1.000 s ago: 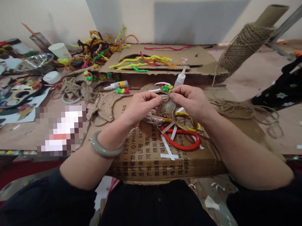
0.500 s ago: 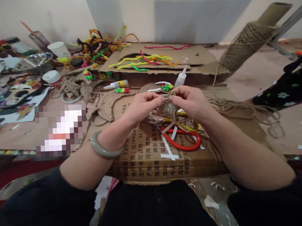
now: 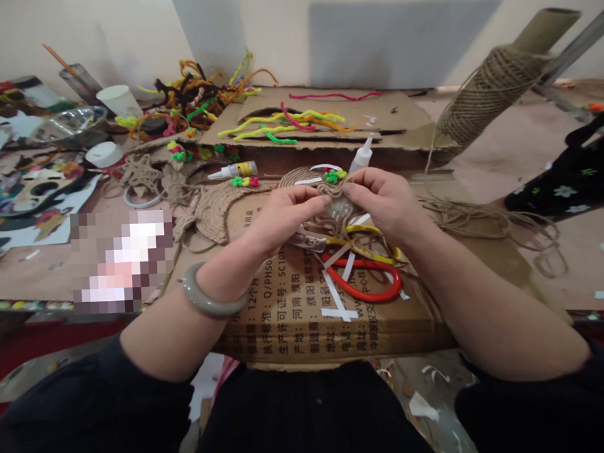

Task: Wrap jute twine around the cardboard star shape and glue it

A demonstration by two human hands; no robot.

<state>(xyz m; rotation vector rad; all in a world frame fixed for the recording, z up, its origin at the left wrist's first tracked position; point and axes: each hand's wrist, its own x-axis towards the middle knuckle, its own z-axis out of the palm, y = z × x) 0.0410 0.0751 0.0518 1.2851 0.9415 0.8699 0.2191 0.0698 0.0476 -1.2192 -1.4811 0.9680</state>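
Note:
Between my hands is a looped piece of jute twine [image 3: 334, 190], brown and curved. My left hand [image 3: 294, 217] pinches its left side with thumb and forefinger. On the right side, my right hand [image 3: 383, 199] grips it the same way. Below them lie scissors with a red handle [image 3: 368, 297] and yellow inner grips, their blades partly under the left hand. White paper strips [image 3: 340, 314] rest across and beside the scissors. A white glue bottle [image 3: 361, 158] stands just behind my right hand. Coiled jute mats [image 3: 209, 214] lie to the left and behind the fingers.
A printed cardboard box [image 3: 287, 337] forms the work surface. Several pipe cleaners [image 3: 297, 120] lie on cardboard at the back. A twine spool [image 3: 491, 98] leans at right, with loose twine [image 3: 482, 215] below. A small glue tube [image 3: 234, 170], metal bowl [image 3: 72, 126] and white cup [image 3: 120, 102] are at left.
The twine between my fingers has turned into a clearer curved loop, nearer the flower-trimmed mat. My right hand has shifted slightly to the right; the left has barely moved.

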